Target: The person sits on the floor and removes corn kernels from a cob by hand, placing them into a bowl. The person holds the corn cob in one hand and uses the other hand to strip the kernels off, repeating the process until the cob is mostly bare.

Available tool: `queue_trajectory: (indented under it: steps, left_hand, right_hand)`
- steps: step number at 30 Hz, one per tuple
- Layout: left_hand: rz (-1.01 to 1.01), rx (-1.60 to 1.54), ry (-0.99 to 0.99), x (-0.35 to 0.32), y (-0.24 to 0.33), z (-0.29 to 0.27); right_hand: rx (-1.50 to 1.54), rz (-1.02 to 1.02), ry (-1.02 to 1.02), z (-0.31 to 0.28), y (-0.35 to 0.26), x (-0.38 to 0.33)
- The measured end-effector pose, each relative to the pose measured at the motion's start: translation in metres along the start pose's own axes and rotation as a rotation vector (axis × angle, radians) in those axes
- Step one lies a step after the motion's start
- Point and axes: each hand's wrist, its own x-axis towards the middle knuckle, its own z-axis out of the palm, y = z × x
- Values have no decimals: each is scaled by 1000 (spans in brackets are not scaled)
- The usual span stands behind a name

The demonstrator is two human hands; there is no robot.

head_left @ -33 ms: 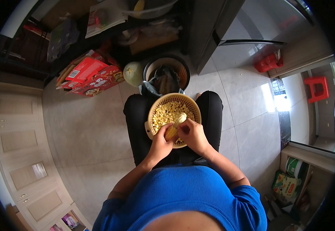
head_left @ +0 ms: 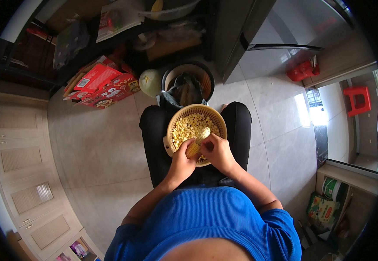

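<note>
A tan plastic basket (head_left: 222,125) rests on my lap between my knees, with many loose yellow corn kernels (head_left: 189,127) inside. Over it I hold a corn cob (head_left: 193,150); its near part still bears yellow kernels, while its far end is pale and stripped. My left hand (head_left: 182,162) wraps round the kernel-covered part from the left. Against the cob's right side, my right hand (head_left: 217,153) is closed, thumb and fingers bent inward. Its fingertips are partly hidden, so any loose kernels in them cannot be made out.
Just beyond the basket stands a round bin (head_left: 210,80) with a dark bag (head_left: 170,100) over its rim. A pale green melon (head_left: 150,83) and a red carton (head_left: 110,89) sit to its left. Farther right are a grey fridge (head_left: 284,26), red bag (head_left: 303,69) and red stool (head_left: 357,101).
</note>
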Motion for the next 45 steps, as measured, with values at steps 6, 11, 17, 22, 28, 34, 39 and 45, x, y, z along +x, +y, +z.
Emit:
queue_trajectory:
  steps: [6,11,17,22,28,34,39,45]
  left_hand:
    - [191,396,12,-4,22,-4]
    - [273,505,30,3,15,-5]
    - [20,268,-42,19,11,-15]
    - [-94,-164,-99,38,22,-37]
    - [-312,-578,-122,54,28,-60]
    - [-381,-660,-63,54,18,-64]
    - [-384,-712,-39,55,17,-74]
    - [-403,-665,-62,53,23,-80]
  right_hand:
    - [98,97,-27,4,1,2]
    - [103,133,-46,10,12,14]
    - [33,86,-51,11,22,18]
    - [-36,50,28,6,49,14]
    - [-919,-261,-425,10,76,14]
    - [-874,-340,-472,72,60,18]
    - [-680,-380,-370,85,59,32]
    - [-479,-425,-225,36,54,35]
